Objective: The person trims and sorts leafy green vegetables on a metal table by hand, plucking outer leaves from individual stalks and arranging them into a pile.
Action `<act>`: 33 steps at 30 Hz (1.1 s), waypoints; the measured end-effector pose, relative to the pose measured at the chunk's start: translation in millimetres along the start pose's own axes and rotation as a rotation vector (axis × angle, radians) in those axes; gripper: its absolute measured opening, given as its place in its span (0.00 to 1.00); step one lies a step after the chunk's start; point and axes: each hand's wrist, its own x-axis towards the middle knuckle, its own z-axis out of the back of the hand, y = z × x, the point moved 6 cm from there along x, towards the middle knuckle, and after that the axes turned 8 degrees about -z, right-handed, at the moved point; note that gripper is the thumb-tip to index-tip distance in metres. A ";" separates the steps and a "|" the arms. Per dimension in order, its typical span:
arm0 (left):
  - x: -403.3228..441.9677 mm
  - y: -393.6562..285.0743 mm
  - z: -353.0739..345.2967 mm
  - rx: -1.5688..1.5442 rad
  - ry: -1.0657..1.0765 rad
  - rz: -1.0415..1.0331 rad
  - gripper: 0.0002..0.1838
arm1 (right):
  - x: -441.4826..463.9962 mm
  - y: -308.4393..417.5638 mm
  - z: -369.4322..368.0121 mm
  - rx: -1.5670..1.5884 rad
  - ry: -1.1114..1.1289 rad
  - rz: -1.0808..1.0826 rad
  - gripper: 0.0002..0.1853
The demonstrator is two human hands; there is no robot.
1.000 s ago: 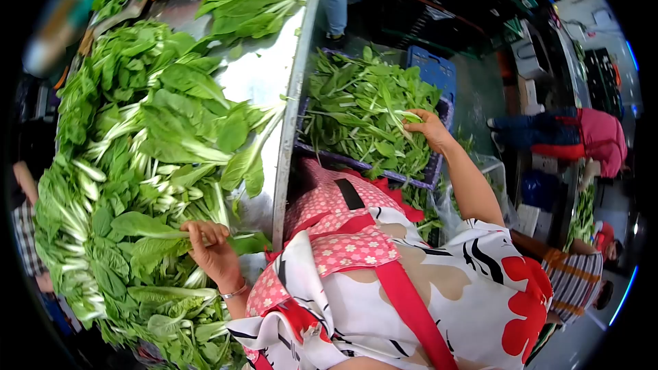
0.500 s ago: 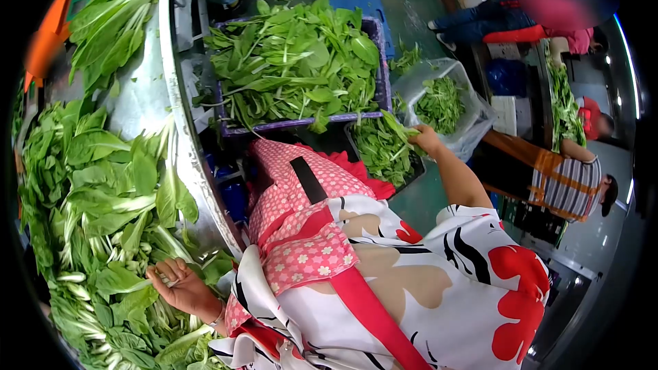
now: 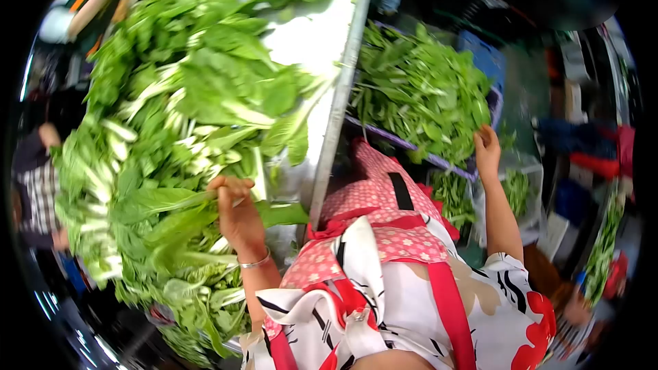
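Note:
My left hand [image 3: 236, 216], with a bracelet at the wrist, is closed over the leafy greens heaped on the metal table, its fingertips pinching the stem end of a broad green leaf [image 3: 161, 202]. Around it lie many greens with pale stems [image 3: 229, 89]. My right hand [image 3: 487, 151] is at the near right corner of a purple crate [image 3: 391, 136] full of loose leaves [image 3: 425, 89]. Its fingers are curled with a gap between them, and nothing shows in them.
The metal table edge [image 3: 343, 96] runs between heap and crate. A blue crate [image 3: 483, 62] stands behind. Lower right are more leaves [image 3: 452, 195] and a clear plastic bag [image 3: 531, 199] with greens. Other people stand at the left, top and right.
My right hand has let go of the leaves it held over the lower container and moved up beside the purple crate. My left hand has stayed at the heap; the view has swung left.

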 end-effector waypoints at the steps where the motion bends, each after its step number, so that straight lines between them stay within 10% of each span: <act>1: -0.9 -5.7 -1.7 0.025 0.006 -0.063 0.14 | 2.0 61.2 -34.9 0.041 0.073 0.158 0.19; 5: -4.8 -17.2 -0.3 0.067 -0.071 -0.094 0.20 | -73.9 286.7 -148.4 0.089 0.349 0.783 0.07; 9: -24.8 -14.7 9.6 0.018 -0.243 0.004 0.14 | -163.1 336.3 -252.9 -0.173 0.527 1.326 0.07; 15: -48.8 -3.8 22.7 -0.032 -0.400 0.077 0.13 | -161.5 339.4 -314.9 -0.598 0.667 1.126 0.13; 18: -47.9 0.1 19.1 -0.025 -0.376 0.075 0.13 | -141.9 344.3 -309.1 -0.059 1.422 0.211 0.17; 25: -12.3 28.8 -7.6 0.035 -0.316 0.169 0.17 | -142.7 337.7 -282.0 0.106 1.576 0.031 0.19; 31: 6.4 55.3 -27.8 0.083 -0.269 0.173 0.22 | -156.0 314.7 -272.8 0.148 1.456 0.193 0.15; 33: 8.6 57.6 -32.1 0.079 -0.184 0.168 0.23 | -176.5 346.4 -242.7 0.121 1.152 0.920 0.17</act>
